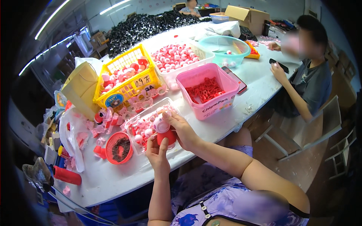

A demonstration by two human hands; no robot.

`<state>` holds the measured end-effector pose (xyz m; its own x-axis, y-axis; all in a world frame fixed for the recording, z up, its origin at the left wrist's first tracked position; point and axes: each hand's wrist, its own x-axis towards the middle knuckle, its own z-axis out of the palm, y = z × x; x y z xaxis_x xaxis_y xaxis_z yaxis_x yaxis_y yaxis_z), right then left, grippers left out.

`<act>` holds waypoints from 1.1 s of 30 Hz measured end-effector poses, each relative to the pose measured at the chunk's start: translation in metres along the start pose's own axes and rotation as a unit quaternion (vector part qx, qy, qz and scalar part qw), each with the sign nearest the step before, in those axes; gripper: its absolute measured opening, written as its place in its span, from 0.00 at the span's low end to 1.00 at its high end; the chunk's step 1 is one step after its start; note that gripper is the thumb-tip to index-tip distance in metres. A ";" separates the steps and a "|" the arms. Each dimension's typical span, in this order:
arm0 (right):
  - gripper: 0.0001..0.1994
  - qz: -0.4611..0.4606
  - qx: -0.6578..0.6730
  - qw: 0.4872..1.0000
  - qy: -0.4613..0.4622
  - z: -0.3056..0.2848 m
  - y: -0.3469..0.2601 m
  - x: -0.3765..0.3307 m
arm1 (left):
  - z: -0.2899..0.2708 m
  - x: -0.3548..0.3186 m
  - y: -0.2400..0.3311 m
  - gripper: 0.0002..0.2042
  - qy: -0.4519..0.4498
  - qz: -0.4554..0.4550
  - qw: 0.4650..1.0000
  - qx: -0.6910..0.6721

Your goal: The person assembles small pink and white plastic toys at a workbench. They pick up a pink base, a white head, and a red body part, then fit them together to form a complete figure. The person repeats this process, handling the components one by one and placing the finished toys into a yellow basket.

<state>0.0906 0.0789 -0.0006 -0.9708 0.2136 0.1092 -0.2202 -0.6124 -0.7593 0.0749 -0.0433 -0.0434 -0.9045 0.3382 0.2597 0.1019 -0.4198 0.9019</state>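
Between my two hands is a pink and red toy pig figure (pixel 163 128), its pink head up and its red body below. My left hand (pixel 158 150) grips the red body from below and the left. With its fingers round the head and the right side, my right hand (pixel 180 128) holds the same figure. Under the figure stands a clear plastic tub (pixel 132 136) of pink and white toy parts. Left of it lies a round red basket (pixel 109 152) with many small dark screws.
Ahead stand a yellow basket (pixel 130 87) of pink parts, a white bin (pixel 205 61) of pink balls, a pink bucket (pixel 207 109) of red pieces and a teal basin (pixel 226 44). A phone (pixel 238 81) lies behind the bucket. At right a seated person (pixel 313 75) holds a phone.
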 end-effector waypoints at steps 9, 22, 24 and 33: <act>0.18 -0.024 0.021 0.999 -0.026 -0.005 0.011 0.011 | -0.002 0.004 0.001 0.16 0.005 0.017 0.999 0.027; 0.18 -0.018 0.035 0.999 -0.014 -0.007 -0.003 0.016 | 0.009 0.004 0.004 0.22 -0.027 0.028 0.998 0.046; 0.18 -0.019 0.026 0.999 -0.008 -0.012 -0.002 0.017 | 0.008 0.005 0.003 0.22 -0.044 0.020 0.997 0.059; 0.26 -0.051 -0.074 0.994 -0.058 -0.014 0.003 0.015 | -0.017 0.015 0.006 0.24 -0.024 -0.042 0.988 -0.143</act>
<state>0.0764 0.0913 -0.0099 -0.9507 0.1737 0.2569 -0.3094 -0.4723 -0.8253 0.0547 -0.0548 -0.0393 -0.8830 0.4196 0.2105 -0.1009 -0.6076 0.7878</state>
